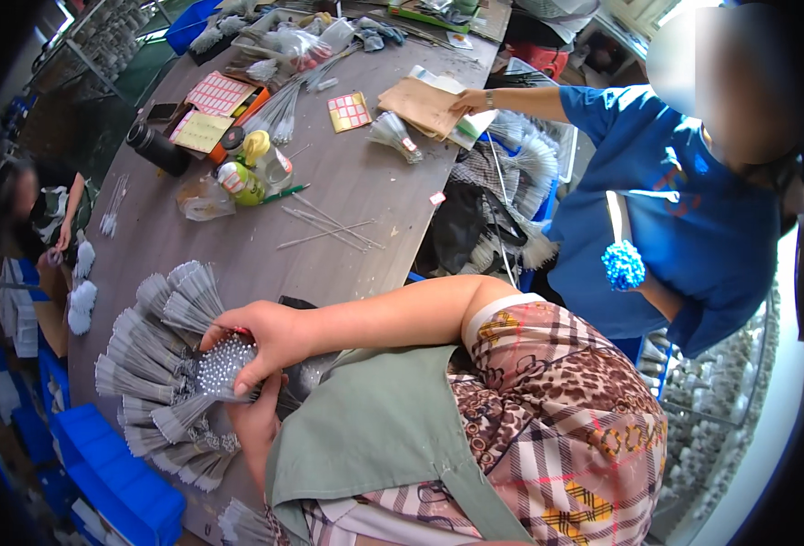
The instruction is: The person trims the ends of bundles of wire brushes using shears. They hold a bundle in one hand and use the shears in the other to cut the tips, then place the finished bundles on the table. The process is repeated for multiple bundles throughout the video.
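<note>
My right hand (270, 338) is closed around a thick bundle of thin rods (227, 368), whose pale, dotted ends face up. Just below it, my left hand (258, 420) grips the same bundle from the near side, partly hidden by the right hand and the green apron. A small red thing shows by the right fingers, too small to name. Fanned around the hands on the table are several grey bundles of thin wire-like sticks (133, 364), tied or gathered at their inner ends.
On the brown table (347, 255) lie loose rods (329, 226), a black bottle (158, 150), a green-labelled bottle (240, 184) and label sheets (349, 111). A co-worker in blue (666, 209) touches brown paper (420, 106). Blue bins (115, 478) stand at the near left. Another person sits far left.
</note>
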The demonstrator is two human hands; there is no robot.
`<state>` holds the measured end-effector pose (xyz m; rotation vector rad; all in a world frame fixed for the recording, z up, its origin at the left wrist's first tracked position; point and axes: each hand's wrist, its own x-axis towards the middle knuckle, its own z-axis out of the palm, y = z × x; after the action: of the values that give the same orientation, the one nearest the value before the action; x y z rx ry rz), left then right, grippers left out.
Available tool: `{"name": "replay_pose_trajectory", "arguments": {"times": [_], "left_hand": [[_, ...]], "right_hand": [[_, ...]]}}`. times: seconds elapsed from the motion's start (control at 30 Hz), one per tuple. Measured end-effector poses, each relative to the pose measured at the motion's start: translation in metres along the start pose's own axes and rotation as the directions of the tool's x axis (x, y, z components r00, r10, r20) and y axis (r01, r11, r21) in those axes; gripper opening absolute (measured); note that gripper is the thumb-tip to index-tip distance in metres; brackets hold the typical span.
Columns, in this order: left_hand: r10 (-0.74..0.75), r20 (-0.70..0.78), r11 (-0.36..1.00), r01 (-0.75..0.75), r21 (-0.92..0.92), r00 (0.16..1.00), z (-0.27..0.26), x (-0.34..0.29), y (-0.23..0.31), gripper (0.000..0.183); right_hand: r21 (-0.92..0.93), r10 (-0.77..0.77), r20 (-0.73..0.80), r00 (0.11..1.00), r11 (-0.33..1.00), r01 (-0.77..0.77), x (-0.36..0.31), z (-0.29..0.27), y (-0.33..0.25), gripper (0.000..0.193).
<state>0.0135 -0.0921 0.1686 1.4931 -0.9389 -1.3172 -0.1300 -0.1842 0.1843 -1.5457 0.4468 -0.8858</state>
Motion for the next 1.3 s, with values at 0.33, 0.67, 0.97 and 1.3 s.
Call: {"name": "replay_pose_trajectory", "arguments": {"times": [0.33, 0.67, 0.97, 1.3], "left_hand": [[0.451, 0.157, 0.783, -0.474, 0.403, 0.879, -0.02, 0.013, -0.016, 0.039], [0.442, -0.058, 0.844, -0.393, 0.363, 0.895, -0.052, 0.008, -0.028, 0.031], [0.614, -0.062, 0.603, -0.418, 0.679, 0.786, -0.071, -0.005, -0.047, 0.044], [0.539, -0.161, 0.727, -0.36, 0.585, 0.827, -0.078, -0.008, -0.063, 0.043]], "right_hand": [[0.121, -0.044, 0.065, 0.997, 0.992, 0.036, 0.004, 0.011, 0.0, 0.071], [0.11, 0.033, 0.257, 0.966, 0.992, -0.063, 0.018, 0.038, 0.012, 0.093], [0.099, 0.046, 0.368, 0.929, 0.991, -0.088, 0.019, 0.055, 0.023, 0.089], [0.198, 0.029, 0.332, 0.943, 0.975, -0.1, 0.02, 0.067, 0.036, 0.083]]}}
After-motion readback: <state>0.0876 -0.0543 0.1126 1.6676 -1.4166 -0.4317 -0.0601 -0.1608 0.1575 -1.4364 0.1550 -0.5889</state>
